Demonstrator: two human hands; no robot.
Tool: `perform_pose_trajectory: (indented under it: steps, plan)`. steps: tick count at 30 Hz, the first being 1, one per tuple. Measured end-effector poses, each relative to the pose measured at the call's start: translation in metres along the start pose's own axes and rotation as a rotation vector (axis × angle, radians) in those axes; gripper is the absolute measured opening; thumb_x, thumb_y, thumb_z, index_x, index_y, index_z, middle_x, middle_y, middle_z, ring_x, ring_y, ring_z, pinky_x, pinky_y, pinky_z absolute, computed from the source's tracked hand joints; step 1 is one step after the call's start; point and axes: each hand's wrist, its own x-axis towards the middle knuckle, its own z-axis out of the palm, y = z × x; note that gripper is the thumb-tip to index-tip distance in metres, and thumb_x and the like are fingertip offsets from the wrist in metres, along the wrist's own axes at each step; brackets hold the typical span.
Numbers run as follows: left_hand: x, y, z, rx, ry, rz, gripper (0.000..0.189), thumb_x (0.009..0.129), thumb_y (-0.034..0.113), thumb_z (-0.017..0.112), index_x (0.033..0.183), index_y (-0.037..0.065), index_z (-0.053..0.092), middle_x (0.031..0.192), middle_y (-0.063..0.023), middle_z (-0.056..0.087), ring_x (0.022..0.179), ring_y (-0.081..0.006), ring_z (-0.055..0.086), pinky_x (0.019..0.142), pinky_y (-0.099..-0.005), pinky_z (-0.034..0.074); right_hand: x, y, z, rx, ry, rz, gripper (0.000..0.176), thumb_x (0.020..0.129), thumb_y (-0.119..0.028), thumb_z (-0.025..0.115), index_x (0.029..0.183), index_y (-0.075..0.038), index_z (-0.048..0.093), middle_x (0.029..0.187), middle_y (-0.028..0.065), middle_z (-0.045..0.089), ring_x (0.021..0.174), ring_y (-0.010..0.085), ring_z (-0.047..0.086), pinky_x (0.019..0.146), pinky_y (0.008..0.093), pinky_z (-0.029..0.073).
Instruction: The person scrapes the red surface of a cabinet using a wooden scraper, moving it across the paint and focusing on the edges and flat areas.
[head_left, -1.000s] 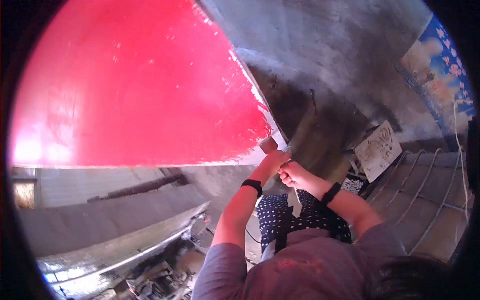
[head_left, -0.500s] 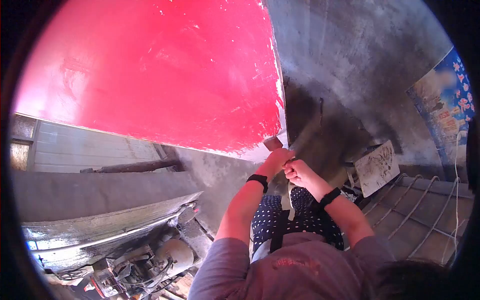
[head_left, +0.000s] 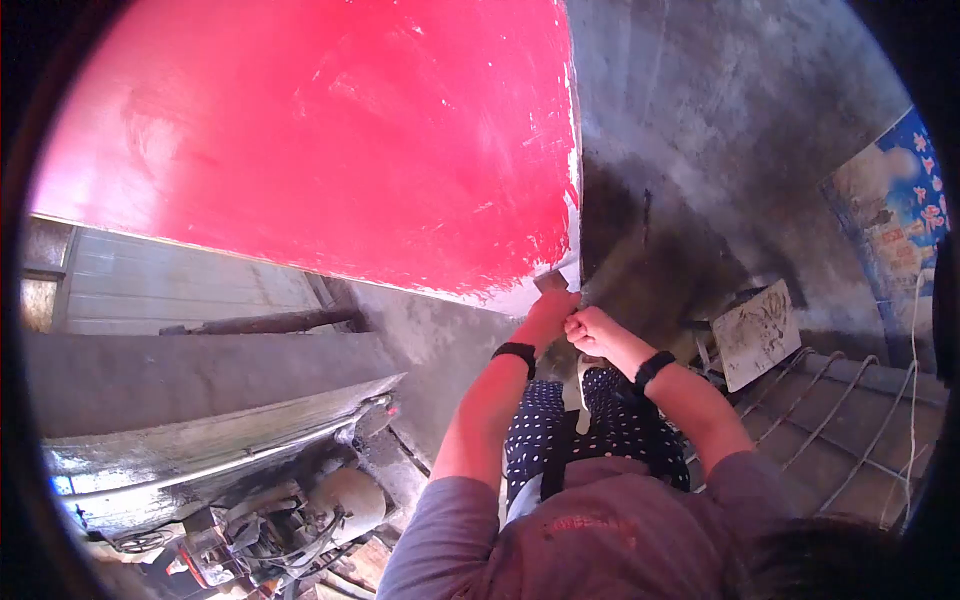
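- The tool (head_left: 551, 282), with a brownish block head, sits against the lower right corner of the red panel (head_left: 330, 150), where the red coat ends in a ragged edge over a pale strip.
- Your left hand (head_left: 547, 312) is closed around the tool's lower part, just under the head.
- Your right hand (head_left: 592, 330) is curled into a fist touching the left hand. You cannot tell whether it also grips the handle.
- Both wrists carry a black band.
- Change over the last second: the panel's right edge has swung from a slant to near upright in view, while the tool head and both hands have stayed at the same corner. Judge this as continued work on that corner, not a move to a new area.
- Beyond the panel lies a dark grey wall (head_left: 720, 130).
- Writing: the blue flowered poster (head_left: 900, 210) and the white marked board (head_left: 757, 333) carry marks too small to read. The shirt print is not legible.
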Motion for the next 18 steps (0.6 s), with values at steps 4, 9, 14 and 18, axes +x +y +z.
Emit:
perform_pose_trajectory:
  steps: [4, 9, 14, 18]
  plan:
    - [-0.023, 0.030, -0.037, -0.156, 0.091, 0.123, 0.021, 0.066, 0.014, 0.053, 0.085, 0.004, 0.049, 0.082, -0.0138, 0.052, 0.086, -0.0318, 0.052, 0.066, -0.0381, 0.043, -0.076, 0.003, 0.046, -0.344, -0.051, -0.005, 0.012, 0.081, -0.012, 0.043, 0.069, -0.009, 0.043, 0.053, -0.0044, 0.037, 0.035, 0.0029, 0.031, 0.025, 0.0176, 0.020]
    - [-0.017, 0.033, -0.054, -0.162, 0.191, 0.179, 0.019, 0.067, 0.013, 0.055, 0.085, 0.006, 0.053, 0.080, -0.0123, 0.051, 0.085, -0.0300, 0.051, 0.066, -0.0382, 0.044, -0.069, -0.005, 0.042, -0.263, -0.099, -0.012, 0.011, 0.082, -0.011, 0.043, 0.072, -0.006, 0.046, 0.055, -0.0034, 0.039, 0.035, 0.0028, 0.031, 0.025, 0.0169, 0.019]
    - [-0.012, -0.018, 0.002, 0.202, 0.052, 0.154, 0.017, 0.070, 0.016, 0.053, 0.085, 0.009, 0.056, 0.081, -0.0114, 0.052, 0.083, -0.0281, 0.053, 0.065, -0.0376, 0.045, 0.002, 0.018, 0.012, -0.211, 0.005, -0.058, 0.011, 0.080, -0.007, 0.041, 0.070, -0.007, 0.043, 0.053, -0.0028, 0.037, 0.036, 0.0035, 0.032, 0.025, 0.0173, 0.019]
    - [-0.020, 0.002, -0.015, 0.100, 0.178, 0.106, 0.018, 0.069, 0.017, 0.054, 0.085, 0.008, 0.054, 0.080, -0.0107, 0.051, 0.084, -0.0264, 0.052, 0.064, -0.0365, 0.046, -0.039, 0.010, 0.036, -0.149, 0.021, -0.050, 0.011, 0.080, -0.008, 0.041, 0.069, -0.007, 0.042, 0.052, -0.0042, 0.036, 0.034, 0.0029, 0.030, 0.025, 0.0177, 0.017]
